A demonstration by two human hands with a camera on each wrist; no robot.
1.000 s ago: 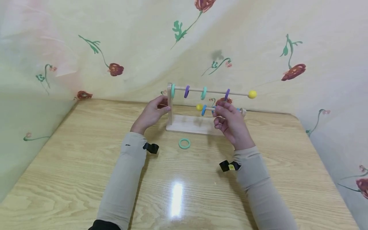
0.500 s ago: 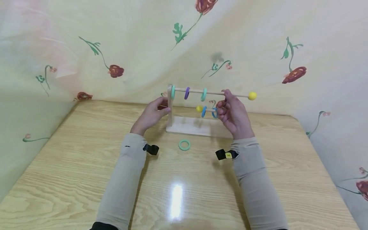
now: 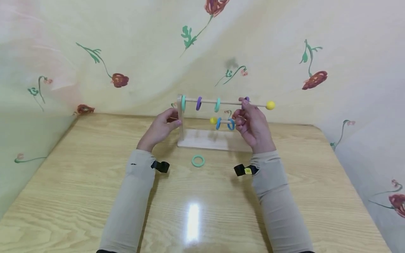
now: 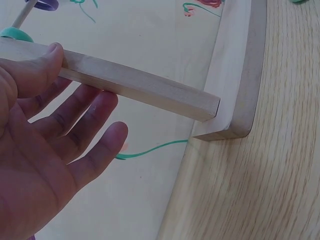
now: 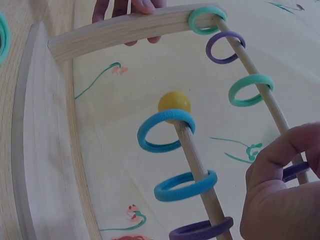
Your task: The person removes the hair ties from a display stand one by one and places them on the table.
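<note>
A wooden rack with a flat base (image 3: 212, 140) stands at the back of the table. My left hand (image 3: 158, 129) holds its left post (image 4: 145, 87), thumb on one side and fingers behind. On the upper rod (image 3: 232, 103), which ends in a yellow ball (image 3: 270, 105), hang green and purple rings. My right hand (image 3: 257, 128) pinches the rightmost purple ring (image 5: 295, 172) on that rod, thumb and forefinger curled around it. The lower rod (image 5: 200, 162) carries blue rings (image 5: 167, 131) and a purple ring (image 5: 200, 230); the right hand hides part of it in the head view.
A loose green ring (image 3: 198, 161) lies on the wooden table (image 3: 215, 196) in front of the base. Close behind the rack hangs a flowered cloth (image 3: 152, 52). Small black cameras (image 3: 162, 166) sit on both wrists.
My right hand has risen from beside the lower rod to the upper rod and taken hold of the purple ring there. The left hand stays on the post. The head view has shifted slightly.
</note>
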